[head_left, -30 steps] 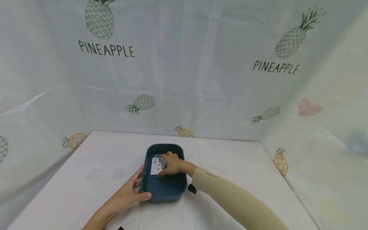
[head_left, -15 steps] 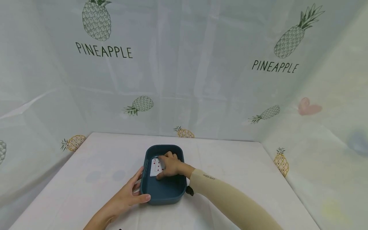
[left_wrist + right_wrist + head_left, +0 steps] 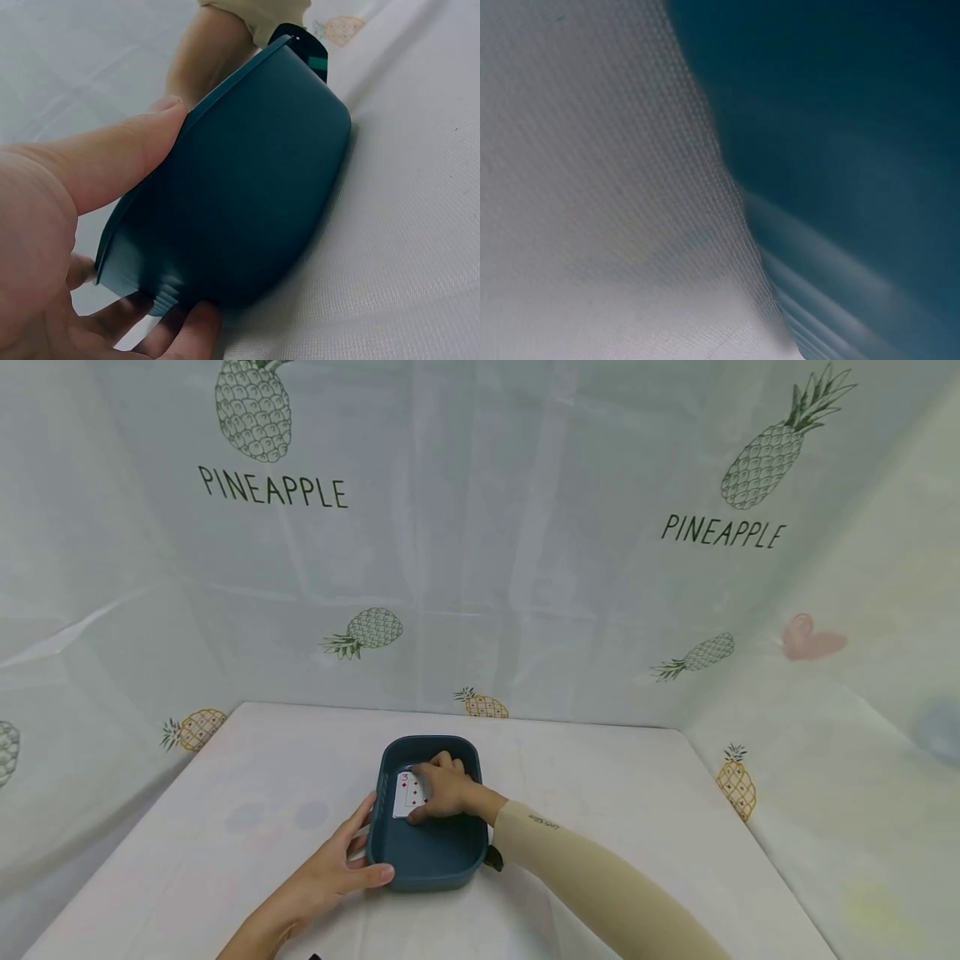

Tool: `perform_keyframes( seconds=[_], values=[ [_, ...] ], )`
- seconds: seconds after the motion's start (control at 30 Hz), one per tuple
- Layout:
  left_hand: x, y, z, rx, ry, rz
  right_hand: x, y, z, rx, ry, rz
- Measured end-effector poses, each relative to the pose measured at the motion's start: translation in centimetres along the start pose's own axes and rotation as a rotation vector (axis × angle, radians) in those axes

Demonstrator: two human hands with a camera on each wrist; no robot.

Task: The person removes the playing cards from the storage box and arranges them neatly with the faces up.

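Playing card [image 3: 408, 797] lies in tray [image 3: 431, 855], toward 10 o'clock; spanned by right hand [image 3: 447, 790], thumb and forefinger apart, grip cannot be told. Tray clamped at 8 by left hand [image 3: 330, 870]. Card could be bent if squeezed endwise. Long axis near 12–6, "3" corner at 11.

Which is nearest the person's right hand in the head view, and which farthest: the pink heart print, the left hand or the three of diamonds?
1. Three of diamonds: inside the blue tray, by the right hand.
2. Left hand: at the tray's left side.
3. Pink heart print: on the sheet at right.
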State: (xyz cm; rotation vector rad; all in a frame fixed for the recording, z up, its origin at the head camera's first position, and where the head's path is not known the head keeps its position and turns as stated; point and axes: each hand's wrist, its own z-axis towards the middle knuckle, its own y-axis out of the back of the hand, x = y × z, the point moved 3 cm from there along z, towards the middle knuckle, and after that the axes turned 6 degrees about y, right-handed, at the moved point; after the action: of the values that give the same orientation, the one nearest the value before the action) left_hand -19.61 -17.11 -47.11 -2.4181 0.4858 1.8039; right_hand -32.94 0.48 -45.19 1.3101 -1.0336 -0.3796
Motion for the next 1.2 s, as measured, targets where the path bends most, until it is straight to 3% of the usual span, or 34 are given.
perform_keyframes(
  seconds=[0.63, 0.9, 1.2],
  values=[
    [0.2, 0.2, 0.0, 0.021, -0.029, 0.005, 0.1, 1.3, -0.2, -0.028, 0.029, 0.054],
    [0.2, 0.2, 0.0, 0.008, -0.022, 0.013, 0.3, 3.0, -0.8, -0.034, 0.111, 0.056],
    [0.3, 0.1, 0.1, -0.042, 0.018, 0.050, -0.1, 5.4, -3.2, -0.034, 0.216, 0.106]
  ],
)
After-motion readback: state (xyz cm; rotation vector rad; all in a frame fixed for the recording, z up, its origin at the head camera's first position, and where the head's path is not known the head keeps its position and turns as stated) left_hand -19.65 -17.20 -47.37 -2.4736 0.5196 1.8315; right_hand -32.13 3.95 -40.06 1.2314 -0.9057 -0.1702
